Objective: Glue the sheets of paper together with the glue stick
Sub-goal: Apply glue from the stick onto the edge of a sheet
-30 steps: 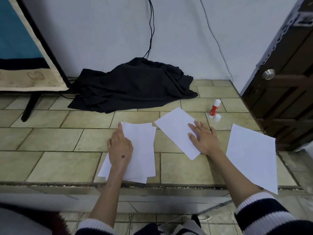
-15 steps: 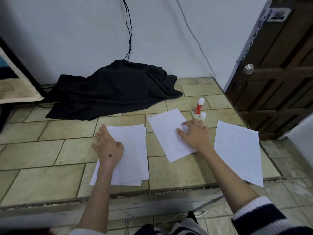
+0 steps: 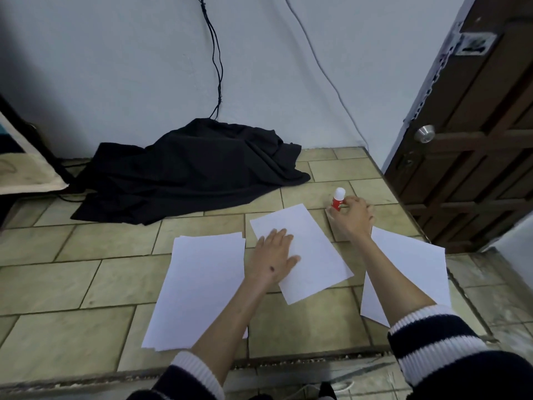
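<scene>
Three lots of white paper lie on the tiled floor: a small stack (image 3: 199,287) at the left, a single tilted sheet (image 3: 311,249) in the middle, and another sheet (image 3: 415,272) at the right, partly under my right forearm. My left hand (image 3: 274,258) rests flat with straight fingers on the left edge of the middle sheet. Beyond that sheet, my right hand (image 3: 350,216) grips the red glue stick (image 3: 338,199), whose white top pokes out above my fingers. Its cap is hidden behind my hand.
A crumpled black cloth (image 3: 190,171) lies against the wall at the back, with cables hanging above it. A dark wooden door (image 3: 473,134) with a round knob stands at the right. A raised floor edge (image 3: 288,362) runs along the front.
My left hand has moved from the left stack onto the middle sheet. My right hand has left that sheet, reached to the back right and taken hold of the glue stick.
</scene>
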